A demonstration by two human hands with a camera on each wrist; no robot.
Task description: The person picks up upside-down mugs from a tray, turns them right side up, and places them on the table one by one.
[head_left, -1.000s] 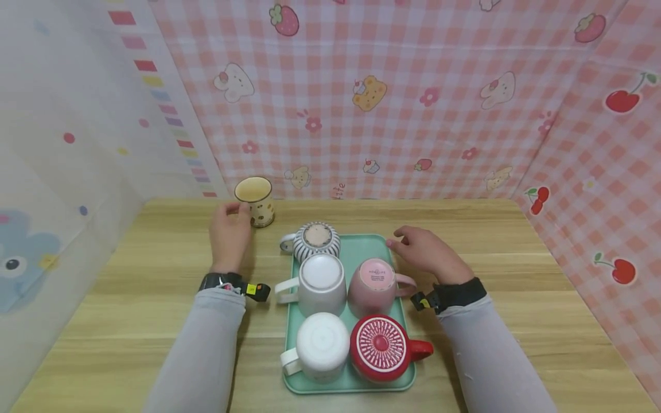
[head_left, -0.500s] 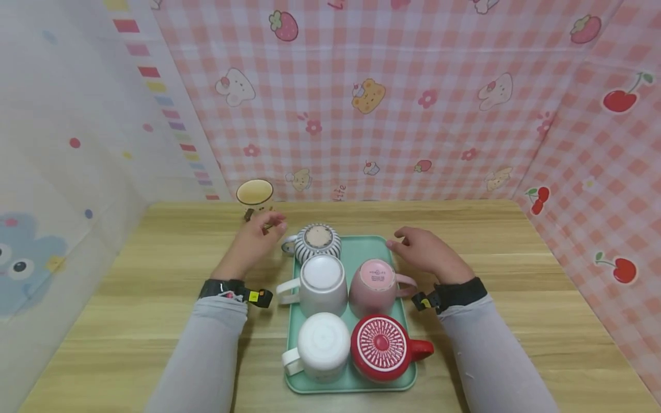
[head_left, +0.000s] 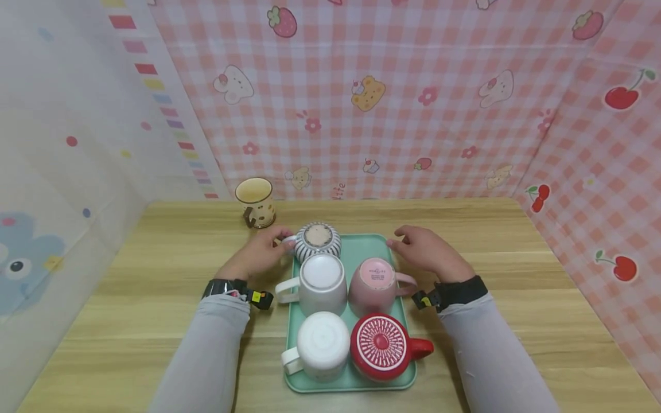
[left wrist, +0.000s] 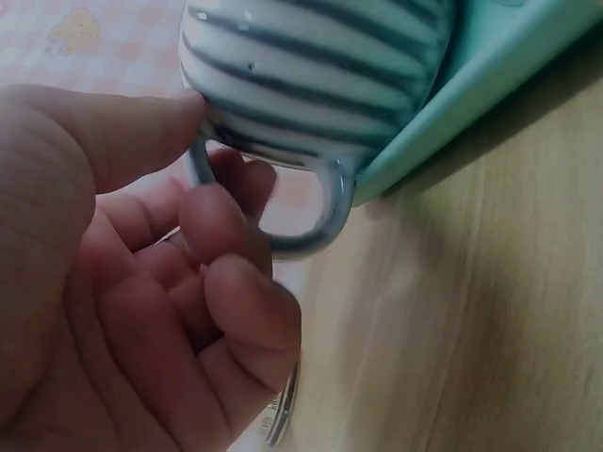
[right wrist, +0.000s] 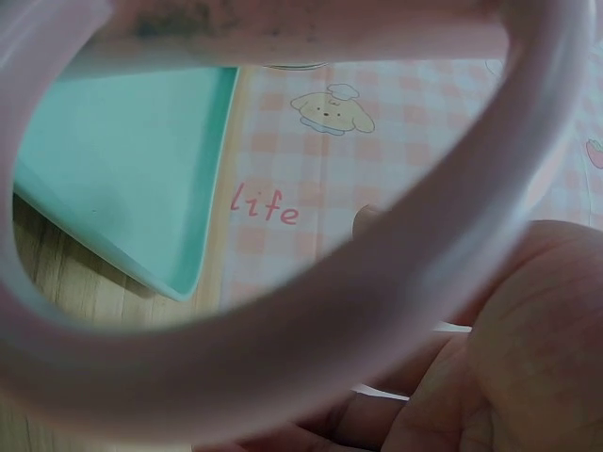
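Note:
On the green tray [head_left: 361, 245], a striped mug [head_left: 314, 246] sits upside down at the back left. My left hand [head_left: 260, 251] grips its handle [left wrist: 316, 226]; in the left wrist view the thumb presses near the handle's upper end and curled fingers pass around it. My right hand [head_left: 430, 252] is beside the tray's back right corner with relaxed fingers, holding nothing. Nearest to it is an upturned pink mug [head_left: 374, 287], whose handle [right wrist: 311, 311] fills much of the right wrist view and partly hides the hand.
An upturned grey-white mug [head_left: 322, 287], a white mug [head_left: 323, 344] and a red mug [head_left: 380, 347] share the tray. A cream spotted mug [head_left: 260, 206] stands upright at the table's back left, near the checked cloth wall [head_left: 392, 137].
My left hand has moved right, from beside the cream spotted mug to the striped mug, and has taken hold of its handle. The right hand stays put.

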